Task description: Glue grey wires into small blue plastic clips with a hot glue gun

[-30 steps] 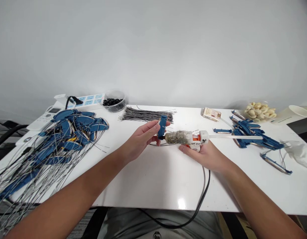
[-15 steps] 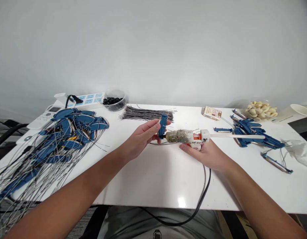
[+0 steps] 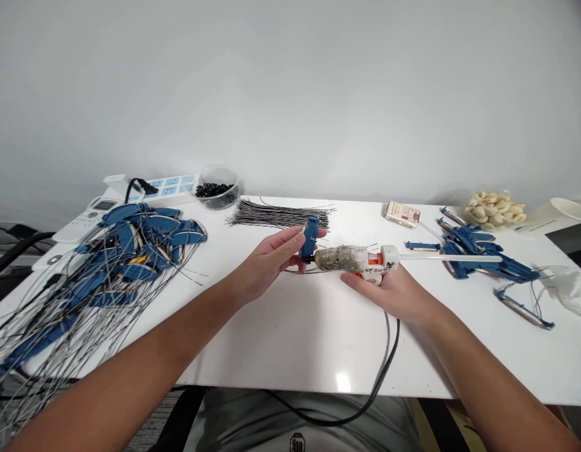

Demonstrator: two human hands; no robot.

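My left hand is closed on a small blue plastic part, held upright above the table. In my right hand is a white glue gun with a crusted, stained front, lying level and pointing left. Its nozzle meets or nearly meets the lower end of the blue part; exact contact is too small to tell. A long clear glue stick sticks out of the gun's back. Dark thin wires pass under the left fingers.
Left, a pile of wired blue parts lies near a power strip. Behind are a tub of black pieces and a wire bundle. Right: a small box, blue parts, pale pieces. The gun's cord crosses the front edge.
The blue part and the glue gun have shifted very slightly to the right in the view. Both holds look the same.
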